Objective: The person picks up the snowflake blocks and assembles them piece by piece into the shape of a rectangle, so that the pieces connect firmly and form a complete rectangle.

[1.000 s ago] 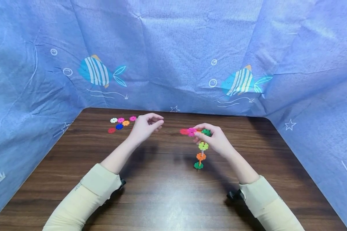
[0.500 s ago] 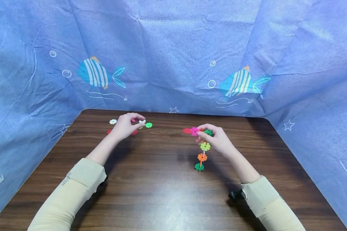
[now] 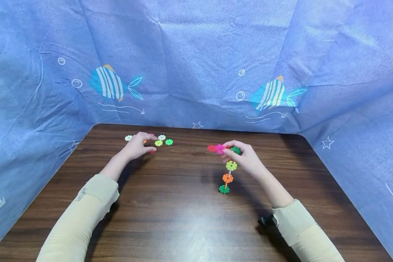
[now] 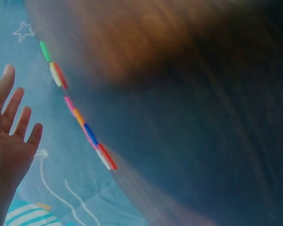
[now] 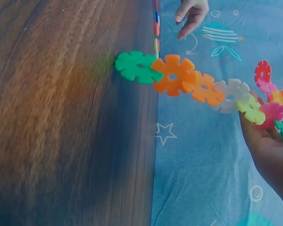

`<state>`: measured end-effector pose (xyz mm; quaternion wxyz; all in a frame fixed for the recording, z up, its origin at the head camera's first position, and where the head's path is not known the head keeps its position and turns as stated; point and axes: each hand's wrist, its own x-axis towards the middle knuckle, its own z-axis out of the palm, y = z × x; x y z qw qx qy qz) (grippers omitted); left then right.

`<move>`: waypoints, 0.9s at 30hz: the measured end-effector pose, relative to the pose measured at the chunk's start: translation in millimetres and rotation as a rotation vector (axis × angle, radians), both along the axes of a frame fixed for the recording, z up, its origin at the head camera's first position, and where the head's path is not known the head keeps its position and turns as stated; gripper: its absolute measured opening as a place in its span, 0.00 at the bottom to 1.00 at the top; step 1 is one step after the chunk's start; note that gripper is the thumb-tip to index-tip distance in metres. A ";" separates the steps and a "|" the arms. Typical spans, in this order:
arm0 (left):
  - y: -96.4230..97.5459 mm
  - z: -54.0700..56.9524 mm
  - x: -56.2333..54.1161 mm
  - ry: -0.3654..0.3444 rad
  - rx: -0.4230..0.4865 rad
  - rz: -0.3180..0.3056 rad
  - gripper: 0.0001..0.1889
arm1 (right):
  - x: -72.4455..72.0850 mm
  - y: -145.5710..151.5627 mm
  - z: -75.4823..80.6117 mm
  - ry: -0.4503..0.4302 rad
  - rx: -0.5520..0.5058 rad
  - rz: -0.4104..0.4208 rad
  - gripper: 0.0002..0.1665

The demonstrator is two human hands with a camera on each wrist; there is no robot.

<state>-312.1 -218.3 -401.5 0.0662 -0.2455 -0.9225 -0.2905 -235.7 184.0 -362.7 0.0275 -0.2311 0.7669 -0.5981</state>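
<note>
My right hand (image 3: 247,158) pinches a chain of interlocking flower-shaped plastic discs. Pink (image 3: 219,149) and red discs stick out leftward from its fingers, a dark green disc (image 3: 235,150) shows by the knuckles, and the rest hangs below. In the right wrist view the hanging part runs through yellow-green (image 5: 251,111), clear, two orange discs and a green end disc (image 5: 139,67). My left hand (image 3: 135,147) reaches over loose discs at the far left, fingers spread and holding nothing. A yellow-green disc (image 3: 158,143) lies just beyond its fingertips; the hand hides several others.
Beside the yellow-green disc lie a white disc (image 3: 162,137) and a bright green disc (image 3: 169,142). Another white disc (image 3: 128,138) is left of the hand. A blue fish-print cloth (image 3: 196,72) hangs behind and along both sides of the brown wooden table (image 3: 183,211).
My left hand has moved left from mid-table to the loose discs, its thumb and fingers now wider apart. My right hand stays nearly still with the chain.
</note>
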 end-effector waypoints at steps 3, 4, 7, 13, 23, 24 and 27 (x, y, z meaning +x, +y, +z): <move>-2.5 -7.4 -3.6 -0.028 -0.024 -0.014 0.21 | 1.0 -0.7 0.3 0.001 -0.012 -0.007 0.16; -3.3 -10.0 -5.0 -0.039 -0.034 -0.015 0.22 | 1.0 -0.7 0.1 0.000 -0.015 -0.011 0.16; -5.3 -17.7 -9.0 -0.090 -0.066 -0.009 0.22 | 0.3 -0.6 -0.7 -0.002 -0.015 -0.013 0.16; -6.7 -25.2 -11.1 -0.151 -0.122 -0.023 0.19 | -0.7 -1.0 -3.1 0.015 0.024 -0.013 0.17; -5.2 -22.1 -10.5 -0.121 -0.150 -0.013 0.14 | -0.6 -0.7 -1.8 0.041 0.051 -0.047 0.15; -5.0 -21.8 -10.6 -0.123 -0.146 -0.011 0.14 | -0.6 -0.5 -1.6 0.045 0.055 -0.048 0.15; -3.7 -20.6 -10.8 -0.131 -0.128 -0.008 0.14 | -0.2 -0.4 -0.9 0.055 0.064 -0.047 0.15</move>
